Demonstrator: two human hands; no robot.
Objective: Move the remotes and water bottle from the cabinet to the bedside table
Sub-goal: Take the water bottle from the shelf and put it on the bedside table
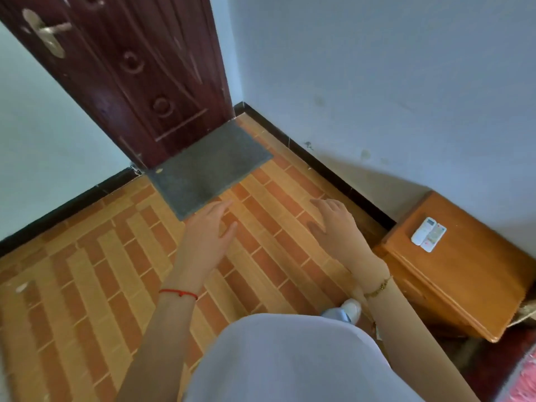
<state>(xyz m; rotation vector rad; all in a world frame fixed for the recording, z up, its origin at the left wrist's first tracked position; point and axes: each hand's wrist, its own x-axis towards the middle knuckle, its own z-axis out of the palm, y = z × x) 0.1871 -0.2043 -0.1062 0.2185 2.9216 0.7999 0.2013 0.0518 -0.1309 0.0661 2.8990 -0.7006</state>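
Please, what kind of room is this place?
Probably a bedroom corner in a home: a dark wooden door with a grey doormat, brick-pattern floor tiles, and a small wooden bedside table by the wall holding two white remotes.

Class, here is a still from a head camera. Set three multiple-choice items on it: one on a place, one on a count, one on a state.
1. Where do the remotes lie?
A on the doormat
B on the wooden bedside table
C on the floor

2. How many remotes are there?
A one
B two
C four

3. How are the hands?
A both open, holding nothing
B left gripping a bottle
C right pinching a remote

Key: 1 B, they rest on its top. 2 B, two white ones lie side by side. 3 A, left hand and right hand show loose fingers over the tiled floor.
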